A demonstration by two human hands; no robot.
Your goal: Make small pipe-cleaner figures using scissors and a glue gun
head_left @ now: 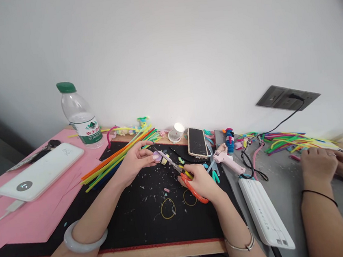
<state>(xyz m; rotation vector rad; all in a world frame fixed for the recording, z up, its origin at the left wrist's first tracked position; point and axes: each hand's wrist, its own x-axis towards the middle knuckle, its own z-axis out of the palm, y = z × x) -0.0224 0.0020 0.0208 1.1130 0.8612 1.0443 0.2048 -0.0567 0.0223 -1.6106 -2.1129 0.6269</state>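
Note:
My left hand pinches a small purple piece over the black mat, fingers closed on it. My right hand grips orange-handled scissors, whose blades point up-left toward the purple piece and a small yellow bit. A bundle of coloured straws lies just left of my left hand. Two yellow rubber bands lie on the mat below the scissors.
A water bottle, white power bank and pink paper lie left. A phone, pink glue gun and second white power bank lie right. Another person's hands work among straws at far right.

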